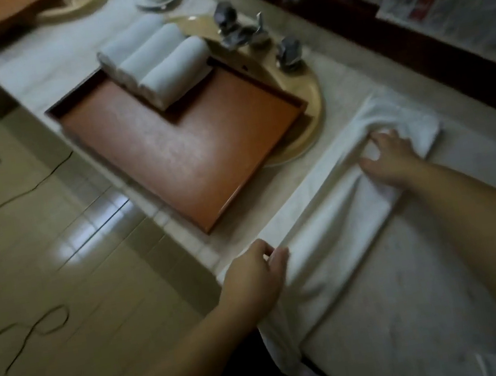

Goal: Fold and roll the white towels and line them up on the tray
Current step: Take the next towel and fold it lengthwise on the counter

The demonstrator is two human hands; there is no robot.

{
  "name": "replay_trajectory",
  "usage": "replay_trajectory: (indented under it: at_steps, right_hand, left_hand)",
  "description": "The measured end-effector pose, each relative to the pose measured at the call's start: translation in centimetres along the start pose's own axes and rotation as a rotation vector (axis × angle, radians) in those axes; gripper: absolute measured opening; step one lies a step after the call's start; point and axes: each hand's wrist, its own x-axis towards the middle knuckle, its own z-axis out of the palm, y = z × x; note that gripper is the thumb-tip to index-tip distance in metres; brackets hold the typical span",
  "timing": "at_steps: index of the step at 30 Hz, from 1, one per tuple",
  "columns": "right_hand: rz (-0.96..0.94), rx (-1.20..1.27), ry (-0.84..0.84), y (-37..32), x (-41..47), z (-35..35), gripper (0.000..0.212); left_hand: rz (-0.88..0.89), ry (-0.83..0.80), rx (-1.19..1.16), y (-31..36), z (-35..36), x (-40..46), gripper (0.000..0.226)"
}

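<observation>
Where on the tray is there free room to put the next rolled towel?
The tray is bare across its near and middle part, from the near corner up to the three rolled towels. Its far corner is crowded by those rolls, with the faucet just behind. Both the left hand and right hand are on the flat towel.

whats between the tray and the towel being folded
In the head view, only a bare strip of pale countertop separates the tray from the white towel under both hands; the sink basin's rim borders that gap.

Soft white cloth towel (336, 215), matt wooden tray (189, 161) (reddish), glossy floor tiles (63, 251)
</observation>
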Motion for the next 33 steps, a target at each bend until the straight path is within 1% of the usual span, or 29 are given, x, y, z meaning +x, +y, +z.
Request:
replay_trajectory:
  at_steps: [1, 3, 5, 6, 9, 11, 13, 15, 16, 18, 20, 21, 23, 24, 26, 29, 31, 33]
  right_hand:
    - [-0.010, -0.020, 0.012, 0.2, 0.4, 0.1, 0.110]
    - [-0.021, -0.038, 0.005, 0.7, 1.2, 0.7, 0.117]
    - [-0.023, -0.044, -0.017, 0.9, 1.4, 0.9, 0.115]
    - [-0.031, -0.043, -0.021, 0.9, 1.4, 0.9, 0.113]
    - [-0.044, -0.020, -0.010, 0.9, 1.3, 0.8, 0.111]
    - [-0.047, -0.017, -0.004, 1.0, 1.4, 0.8, 0.111]
    - [-0.045, -0.036, -0.013, 1.0, 1.4, 0.8, 0.108]
    - [-0.039, -0.054, -0.021, 1.0, 1.4, 0.9, 0.105]
    - [-0.032, -0.058, -0.019, 0.9, 1.3, 1.0, 0.105]
    - [-0.016, -0.068, -0.014, 1.0, 1.4, 1.1, 0.104]
    - [-0.016, -0.073, -0.013, 1.1, 1.6, 1.3, 0.097]
    - [-0.021, -0.076, -0.016, 1.1, 1.7, 1.4, 0.092]
    - [-0.024, -0.087, -0.016, 0.5, 1.5, 1.0, 0.086]
    - [-0.008, -0.091, -0.015, 0.0, 1.2, 0.4, 0.084]
    - [0.067, -0.089, -0.008, -1.0, 0.5, -0.6, 0.074]
    - [0.130, -0.049, 0.110, -1.9, 0.6, -2.8, 0.047]
    - [0.106, 0.032, 0.186, -1.9, 1.7, -3.9, 0.044]
    - [0.059, 0.082, 0.219, -1.6, 3.2, -4.9, 0.047]
  left_hand:
    - [0.039, -0.009, 0.054, -0.8, -0.3, -0.3, 0.041]
    - [0.102, -0.070, 0.172, -2.5, -0.8, -0.8, 0.051]
    - [0.138, -0.183, 0.280, -3.7, -1.7, -1.2, 0.054]
    - [0.143, -0.246, 0.291, -4.3, -2.1, -1.4, 0.053]
    - [0.101, -0.381, 0.204, -6.0, -4.0, -2.1, 0.045]
    - [0.087, -0.401, 0.108, -7.0, -5.8, -2.6, 0.044]
    - [0.110, -0.401, -0.058, -7.7, -7.6, -3.0, 0.044]
    - [0.116, -0.373, -0.170, -8.0, -8.9, -3.4, 0.035]
    - [0.110, -0.340, -0.148, -8.3, -9.0, -3.3, 0.030]
    - [0.080, -0.291, 0.013, -9.2, -8.7, -2.9, 0.029]
    - [0.019, -0.280, 0.186, -10.3, -7.9, -2.5, 0.034]
    - [-0.011, -0.263, 0.220, -10.7, -7.5, -2.3, 0.035]
    - [-0.039, -0.187, 0.181, -11.1, -6.7, -2.2, 0.035]
    - [-0.034, -0.137, 0.153, -10.7, -6.3, -2.1, 0.036]
    - [-0.006, -0.041, 0.184, -9.9, -5.6, -2.1, 0.039]
    - [0.066, 0.107, 0.292, -7.4, -4.4, -1.3, 0.036]
    - [0.102, 0.161, 0.321, -5.8, -3.7, -0.5, 0.033]
    - [0.123, 0.166, 0.352, -4.7, -2.8, 0.5, 0.032]
